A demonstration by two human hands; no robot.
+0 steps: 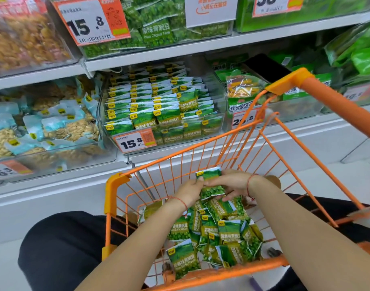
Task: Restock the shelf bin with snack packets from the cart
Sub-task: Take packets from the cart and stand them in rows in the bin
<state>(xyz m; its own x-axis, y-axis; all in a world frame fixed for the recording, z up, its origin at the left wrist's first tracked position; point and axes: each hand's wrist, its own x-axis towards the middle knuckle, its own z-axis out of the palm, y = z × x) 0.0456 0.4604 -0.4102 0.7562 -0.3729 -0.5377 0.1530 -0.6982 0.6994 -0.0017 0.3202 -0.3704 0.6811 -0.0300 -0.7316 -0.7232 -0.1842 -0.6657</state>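
At far left, a clear bin of nut packets point(54, 127) with pale blue tops is seen on the lower shelf, above a price tag reading 16.5. Just to its right stands the shelf bin point(219, 101), a clear tub packed with neat rows of green pea packets; a 15.8 tag point(134, 142) is fixed to its front. On the shelf above, larger green pea bags are stacked behind another 15.8 tag.

Below the bin, the orange wire cart point(201, 150) is drawn up against the shelf base. A loose heap of packets point(222, 232) is spread over its floor. Over the heap, a small stack of packets point(211, 183) is gripped between both hands. The left hand point(190, 191) is curled round the stack's left edge, with the thumb laid on top. The right hand point(230, 183) is wrapped round the right side, fingers reaching beneath. A red string is worn on each wrist.

Further right, a bin of mixed vegetable crisps point(243, 89) is seen behind the cart's handle point(327, 97), and green bags are piled at the far right.
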